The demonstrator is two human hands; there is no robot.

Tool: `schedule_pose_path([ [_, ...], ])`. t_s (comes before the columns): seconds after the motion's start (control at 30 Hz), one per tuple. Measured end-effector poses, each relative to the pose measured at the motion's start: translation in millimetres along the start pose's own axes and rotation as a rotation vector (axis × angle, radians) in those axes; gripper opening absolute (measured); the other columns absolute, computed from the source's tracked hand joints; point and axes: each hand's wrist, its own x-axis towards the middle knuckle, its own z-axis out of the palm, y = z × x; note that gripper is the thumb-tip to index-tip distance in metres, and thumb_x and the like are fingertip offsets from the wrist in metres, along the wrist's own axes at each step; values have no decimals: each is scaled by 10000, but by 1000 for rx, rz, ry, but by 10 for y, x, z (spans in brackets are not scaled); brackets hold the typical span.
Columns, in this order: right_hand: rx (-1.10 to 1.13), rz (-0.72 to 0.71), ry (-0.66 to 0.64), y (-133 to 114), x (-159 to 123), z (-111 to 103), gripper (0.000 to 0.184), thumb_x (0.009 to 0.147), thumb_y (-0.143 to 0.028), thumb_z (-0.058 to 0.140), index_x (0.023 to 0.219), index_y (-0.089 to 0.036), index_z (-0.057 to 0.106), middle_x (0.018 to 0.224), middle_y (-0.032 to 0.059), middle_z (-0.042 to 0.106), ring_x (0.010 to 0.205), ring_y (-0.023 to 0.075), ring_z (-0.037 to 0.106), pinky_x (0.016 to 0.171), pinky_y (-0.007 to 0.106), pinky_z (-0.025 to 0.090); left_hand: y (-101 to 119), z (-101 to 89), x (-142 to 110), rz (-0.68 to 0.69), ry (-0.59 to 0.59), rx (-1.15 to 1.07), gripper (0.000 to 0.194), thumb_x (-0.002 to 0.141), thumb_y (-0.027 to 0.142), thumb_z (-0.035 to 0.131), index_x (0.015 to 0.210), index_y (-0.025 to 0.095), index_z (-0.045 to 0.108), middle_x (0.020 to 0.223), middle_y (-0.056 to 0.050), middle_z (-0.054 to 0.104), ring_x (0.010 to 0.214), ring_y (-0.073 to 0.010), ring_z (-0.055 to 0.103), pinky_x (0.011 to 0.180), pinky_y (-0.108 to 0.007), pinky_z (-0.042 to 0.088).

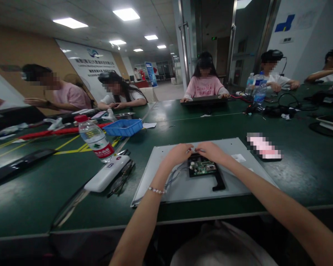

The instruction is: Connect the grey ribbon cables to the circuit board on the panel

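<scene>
A light grey flat panel (151, 175) lies on the green table in front of me. On its middle sits a black plastic bracket (219, 179) around a green circuit board (202, 168). My left hand (180, 153), with a beaded bracelet on its wrist, bends its fingers closed at the board's far edge. Opposite it, my right hand (210, 151) pinches at the same edge, its fingertips close to the left ones. Whatever the fingertips grip is too small to make out. Thin grey cables (174, 175) run from the board toward the left, partly behind my left wrist.
Left of the panel are a white power bank (107, 173), glasses (122, 178), a red-capped water bottle (96, 140) and a blue tray (124, 128). A phone (263, 147) lies to the right. Several people sit around the table; one opposite holds a dark panel (205, 99).
</scene>
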Motion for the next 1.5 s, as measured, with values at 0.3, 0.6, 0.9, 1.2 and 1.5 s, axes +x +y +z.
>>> schedule_pose_path([
  [0.3,-144,94,19,381,-190,-244,229,889,-181,504,980,-168,714,1046,86,672,976,186,613,870,268,430,14,-6,-11,17,-12,42,285,846,203,463,1006,163,696,1016,-84,705,925,-198,643,843,-273,470],
  [0.6,-214,144,-75,415,-216,-243,249,881,-194,497,928,-196,741,979,93,672,918,202,625,788,266,448,58,-31,-21,-21,-31,110,239,817,210,481,858,177,714,882,-92,706,829,-199,639,761,-279,476],
  [0.9,-228,150,-31,370,-226,-262,245,881,-178,496,921,-201,737,987,88,670,911,207,626,766,275,448,100,-25,-24,-21,-33,150,234,831,205,464,864,166,692,887,-104,690,827,-204,635,754,-287,471],
  [1.2,-151,8,-3,216,-178,-228,240,881,-149,505,1001,-188,709,1016,79,691,952,193,624,822,277,445,86,17,-22,-11,-23,175,220,828,186,459,865,170,676,891,-98,682,827,-205,630,740,-287,461],
  [1.5,-61,-65,-101,251,-166,-146,259,853,-124,498,960,-178,728,994,82,712,960,201,633,841,277,450,78,29,-10,1,-22,200,216,823,188,463,881,172,670,896,-84,681,817,-190,628,722,-271,455],
])
